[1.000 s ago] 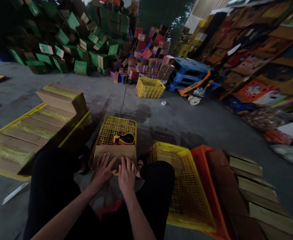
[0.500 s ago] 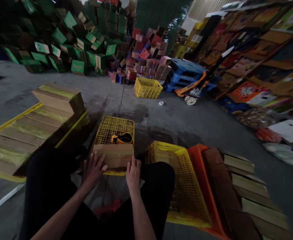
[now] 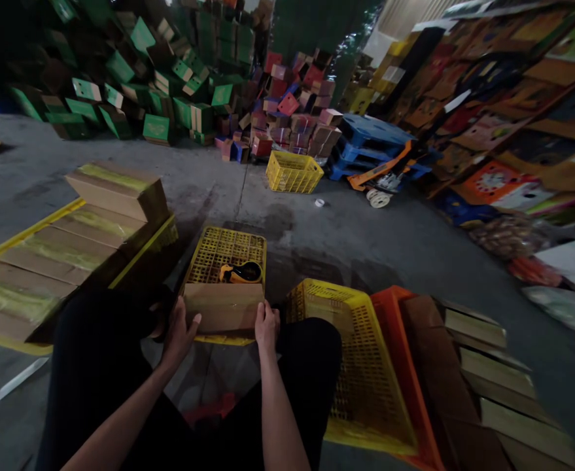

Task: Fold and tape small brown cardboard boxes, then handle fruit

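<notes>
Beyond the fingers (image 3: 263, 314), open floor (image 3: 282, 252) is left for moving; to their left and right, room is limited by crates (image 3: 373, 353). One cardboard box (image 3: 223, 309) is set between the two hands, on a low yellow crate (image 3: 231, 243). The box's left end is met by the left hand (image 3: 176, 337), thumb spread apart; its right end is clamped by the right hand (image 3: 266, 330). Just beyond, one tape dispenser (image 3: 241, 272) is seen; leftward, four taped boxes (image 3: 61, 254).
</notes>
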The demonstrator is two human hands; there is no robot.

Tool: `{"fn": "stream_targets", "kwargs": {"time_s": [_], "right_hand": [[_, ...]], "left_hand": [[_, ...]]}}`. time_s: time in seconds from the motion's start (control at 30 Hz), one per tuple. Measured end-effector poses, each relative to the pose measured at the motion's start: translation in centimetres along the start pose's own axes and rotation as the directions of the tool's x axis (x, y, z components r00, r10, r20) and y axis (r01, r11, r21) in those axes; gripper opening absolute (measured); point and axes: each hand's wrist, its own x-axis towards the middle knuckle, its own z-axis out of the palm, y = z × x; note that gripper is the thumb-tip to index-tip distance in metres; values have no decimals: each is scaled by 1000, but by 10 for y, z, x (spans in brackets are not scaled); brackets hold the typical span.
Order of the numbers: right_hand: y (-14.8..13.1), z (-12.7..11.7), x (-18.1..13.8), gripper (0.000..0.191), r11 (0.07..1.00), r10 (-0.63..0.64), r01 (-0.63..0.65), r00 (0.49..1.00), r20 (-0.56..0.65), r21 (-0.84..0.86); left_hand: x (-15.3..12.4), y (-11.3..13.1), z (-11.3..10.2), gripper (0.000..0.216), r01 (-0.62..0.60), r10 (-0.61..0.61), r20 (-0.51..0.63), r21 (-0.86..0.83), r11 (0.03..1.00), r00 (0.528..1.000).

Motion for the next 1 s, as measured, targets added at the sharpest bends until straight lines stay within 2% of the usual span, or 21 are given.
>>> {"fn": "stream_targets", "kwargs": {"time_s": [0.13,0.27,0.43,0.57,0.67,0.77,0.87,1.0], "right_hand": [[3,2,9,64,999,27,-28,999,27,43],[7,5,13,64,994,41,-45,998,47,103],[15,8,15,62,988,83,-90,995,62,126],[7,9,13,63,992,72,-77,996,52,103],[-8,7,3,56,997,25,-26,1000,19,74],[-24,2,-16,54,995,-81,81,997,3,-58],[-38,-3,-35,53,947,-234,246,969,81,-205],[-53,-2,-48,53,900,-352,383,920,171,-209]], "left_hand": [[1,1,0,77,24,-24,0,-27,999,1000],[6,5,-4,77,104,-103,10,-96,990,995],[17,12,-12,59,216,-223,-16,-188,958,975],[22,12,-16,49,263,-283,-54,-243,934,957],[27,11,-18,46,286,-315,-63,-280,917,947],[31,11,-20,43,300,-334,-56,-314,901,941],[32,14,-21,41,304,-342,-48,-353,885,938],[29,19,-19,43,291,-330,-21,-421,859,944]]}}
